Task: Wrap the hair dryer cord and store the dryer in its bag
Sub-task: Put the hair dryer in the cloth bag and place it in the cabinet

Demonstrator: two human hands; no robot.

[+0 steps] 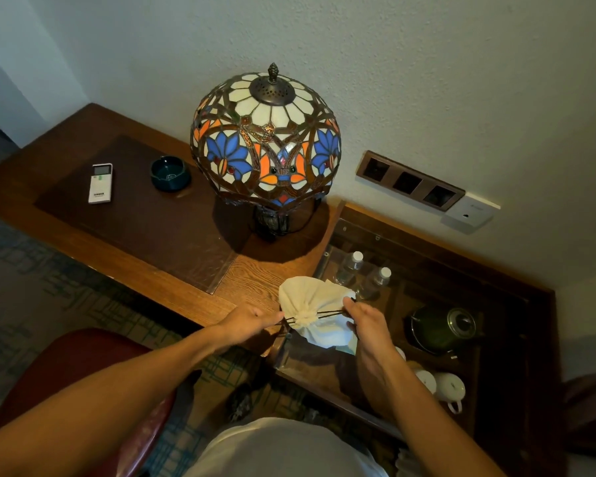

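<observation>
Both hands, low centre of frame: left hand [252,320] and right hand [365,321] each pinch the drawstring [327,315] of the cloth bag [310,297]. Pull outward evenly until the gathered mouth closes fully. The dryer is not visible.

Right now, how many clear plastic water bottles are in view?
2: both white-capped clear plastic water bottles stand side by side under the glass-topped cabinet, one farther back, one nearer. Others may be hidden.
</observation>
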